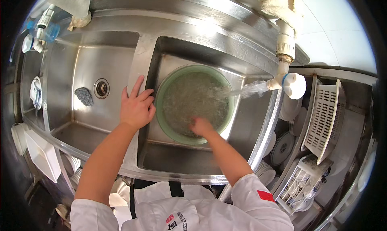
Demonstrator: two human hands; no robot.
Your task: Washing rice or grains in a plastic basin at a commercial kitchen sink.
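A round green plastic basin (161, 122) stands in the right bowl of a stainless-steel double sink, holding rippling, murky water. From the white plastic tap (275, 83) at right, a stream of water (252, 88) runs into it. My right hand (203, 126) reaches over the basin's near side, its fingers blurred and partly under the water; whether they grip anything is hidden. With fingers spread and holding nothing, my left hand (138, 107) rests on the steel divider (139, 54) between the bowls, just left of the basin.
A steel-wool scourer (84, 96) lies beside the drain (101, 88) in the left bowl. Stacked plates (264, 172), a slotted white plastic basket (322, 119) and a dish rack (300, 185) occupy the right side. A white rectangular tray (43, 155) stands low at left, near a second tap (37, 43).
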